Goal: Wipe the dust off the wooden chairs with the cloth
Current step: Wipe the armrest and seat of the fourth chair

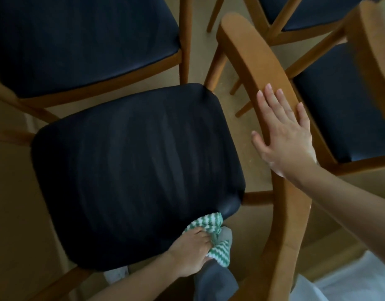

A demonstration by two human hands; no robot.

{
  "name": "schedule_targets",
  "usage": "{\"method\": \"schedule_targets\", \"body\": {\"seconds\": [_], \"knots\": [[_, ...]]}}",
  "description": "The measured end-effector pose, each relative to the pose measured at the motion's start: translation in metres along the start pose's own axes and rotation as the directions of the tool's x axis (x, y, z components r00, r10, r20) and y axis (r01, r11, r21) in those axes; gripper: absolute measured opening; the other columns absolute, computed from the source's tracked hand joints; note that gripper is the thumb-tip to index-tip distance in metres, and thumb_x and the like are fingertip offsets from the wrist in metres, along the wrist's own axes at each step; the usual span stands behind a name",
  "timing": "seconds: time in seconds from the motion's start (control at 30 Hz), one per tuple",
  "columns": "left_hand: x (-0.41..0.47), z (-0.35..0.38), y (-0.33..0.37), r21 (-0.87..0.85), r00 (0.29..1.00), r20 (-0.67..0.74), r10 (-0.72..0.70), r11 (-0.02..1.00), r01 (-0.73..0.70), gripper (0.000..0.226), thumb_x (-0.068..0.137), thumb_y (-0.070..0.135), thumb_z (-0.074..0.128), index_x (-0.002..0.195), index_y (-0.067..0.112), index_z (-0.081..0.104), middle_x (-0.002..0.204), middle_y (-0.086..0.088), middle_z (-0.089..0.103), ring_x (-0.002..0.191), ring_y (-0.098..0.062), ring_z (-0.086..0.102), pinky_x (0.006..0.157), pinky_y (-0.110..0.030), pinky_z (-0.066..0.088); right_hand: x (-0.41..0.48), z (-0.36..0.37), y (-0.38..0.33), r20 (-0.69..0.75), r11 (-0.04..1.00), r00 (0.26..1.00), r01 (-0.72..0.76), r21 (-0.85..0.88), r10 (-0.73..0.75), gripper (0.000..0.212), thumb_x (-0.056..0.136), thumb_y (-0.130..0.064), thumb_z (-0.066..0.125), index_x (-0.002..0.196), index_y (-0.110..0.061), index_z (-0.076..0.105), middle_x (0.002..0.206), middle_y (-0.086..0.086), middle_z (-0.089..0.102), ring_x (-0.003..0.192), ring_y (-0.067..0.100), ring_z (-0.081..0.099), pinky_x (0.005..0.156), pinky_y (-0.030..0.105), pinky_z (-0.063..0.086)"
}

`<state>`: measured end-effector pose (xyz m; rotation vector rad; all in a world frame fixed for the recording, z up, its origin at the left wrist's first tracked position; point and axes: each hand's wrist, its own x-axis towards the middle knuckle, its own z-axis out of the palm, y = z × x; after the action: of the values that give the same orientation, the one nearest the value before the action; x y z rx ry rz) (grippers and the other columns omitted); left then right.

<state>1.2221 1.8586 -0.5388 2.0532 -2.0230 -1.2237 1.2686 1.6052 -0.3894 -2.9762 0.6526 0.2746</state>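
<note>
A tan floor [228, 109] carries several wooden chairs [100, 90] with dark padded seats, set close together. On the near chair, the seat [133, 159] shows pale streaks across its pad. The curved backrest [248, 46] runs along its right side. The cloth [206, 221], striped green and white, is bunched at the seat's near right corner, touching the pad's edge. The left hand [191, 246] grips it with curled fingers, and a loose end hangs below the knuckles. The right hand [287, 135] lies flat on the backrest with fingers straight and spread, holding nothing. The cloth looks soft, light and floppy. It will probably fold round rails and edges, and is best kept wadded in the palm so no tail drags. The chair frame looks stiff and smooth, and probably light enough to slide under a hard wipe. The broad top of the backrest seems the natural place to steady it. The pad likely gives a little under pressure, while the wooden rails will not.
</note>
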Motion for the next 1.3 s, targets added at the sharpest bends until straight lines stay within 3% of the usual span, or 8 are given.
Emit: {"method": "schedule_targets", "body": {"seconds": [0.1,0.2,0.3,0.43,0.53,0.73,1.03,1.3], "knots": [[-0.002,-0.034,-0.002,-0.488,0.984,0.053,-0.171,0.855,0.175,0.043,0.101,0.037,0.034,0.109,0.002,0.058,0.109,-0.015,0.061,0.104,-0.026,0.055,0.091,-0.031,0.039,0.000,0.000,0.000,-0.001,1.000,1.000,0.006,-0.003,-0.006,0.068,0.097,-0.040,0.036,0.150,-0.026,-0.004,0.156,-0.007,-0.012,0.140,0.008,-0.017,0.116,0.042,-0.008],[-0.009,-0.080,-0.030,-0.913,0.961,-0.013,-0.275,0.395,0.101,0.034,0.102,0.030,0.036,0.088,0.012,0.062,0.080,0.001,0.067,0.076,-0.006,0.062,0.072,-0.022,0.044,-0.001,0.001,0.001,-0.007,1.000,1.000,0.009,-0.003,-0.009,0.068,0.094,-0.044,0.030,0.150,-0.026,-0.004,0.155,-0.009,-0.012,0.141,0.008,-0.014,0.116,0.041,-0.007],[-0.017,-0.138,-0.085,-0.994,0.810,-0.112,-0.576,0.074,-0.085,0.028,0.101,0.020,0.038,0.088,0.012,0.061,0.069,0.007,0.067,0.064,0.003,0.062,0.066,-0.015,0.050,0.000,0.001,0.001,0.004,1.000,1.000,-0.008,-0.003,0.008,0.071,0.088,-0.048,0.025,0.149,-0.028,-0.006,0.155,-0.010,-0.013,0.142,0.008,-0.015,0.116,0.040,-0.008],[-0.027,-0.212,-0.185,-0.915,0.459,-0.404,-0.791,0.344,-0.211,0.030,0.097,0.036,0.045,0.110,0.014,0.061,0.112,-0.007,0.063,0.108,-0.026,0.061,0.093,-0.033,0.047,0.001,0.002,0.002,0.012,1.000,1.000,-0.018,0.001,0.018,0.071,0.086,-0.050,0.025,0.147,-0.031,-0.007,0.154,-0.011,-0.013,0.141,0.006,-0.015,0.115,0.039,-0.009],[-0.027,-0.233,-0.236,-0.780,0.246,-0.558,-0.792,0.602,0.169,0.042,0.101,0.032,0.036,0.122,0.001,0.054,0.120,-0.019,0.058,0.111,-0.032,0.054,0.088,-0.032,0.039,0.002,0.004,0.003,0.004,1.000,1.000,-0.008,0.014,0.008,0.071,0.087,-0.051,0.023,0.149,-0.029,-0.004,0.156,-0.011,-0.009,0.142,0.006,-0.014,0.116,0.039,-0.008],[0.015,-0.176,-0.258,-0.557,0.459,-0.456,-0.763,0.647,0.521,0.051,0.102,0.028,0.032,0.147,0.005,0.024,0.153,-0.012,0.027,0.142,-0.024,0.021,0.114,-0.031,0.011,0.001,0.008,0.005,-0.023,1.000,1.000,0.014,0.021,-0.014,0.070,0.089,-0.048,0.025,0.151,-0.027,0.002,0.157,-0.009,-0.004,0.143,0.003,-0.014,0.115,0.030,-0.012],[0.016,-0.129,-0.208,-0.535,0.411,-0.625,-0.664,0.747,0.395,0.056,0.101,0.022,0.039,0.150,0.011,0.014,0.156,-0.003,0.018,0.143,-0.009,0.008,0.116,-0.022,-0.004,0.001,0.008,0.005,-0.044,1.000,0.999,0.013,0.012,-0.012,0.070,0.089,-0.047,0.026,0.150,-0.025,0.001,0.156,-0.008,-0.004,0.141,0.003,-0.015,0.114,0.029,-0.015],[0.020,-0.045,-0.115,-0.417,0.562,-0.641,-0.522,0.852,0.317,0.060,0.095,0.033,0.030,0.147,0.011,0.010,0.152,-0.001,0.018,0.141,-0.012,0.014,0.117,-0.028,0.001,0.002,0.003,0.001,-0.024,1.000,1.000,0.016,0.017,-0.015,0.070,0.091,-0.044,0.031,0.150,-0.025,-0.001,0.153,-0.010,-0.012,0.141,0.008,-0.014,0.116,0.040,-0.008]]}}
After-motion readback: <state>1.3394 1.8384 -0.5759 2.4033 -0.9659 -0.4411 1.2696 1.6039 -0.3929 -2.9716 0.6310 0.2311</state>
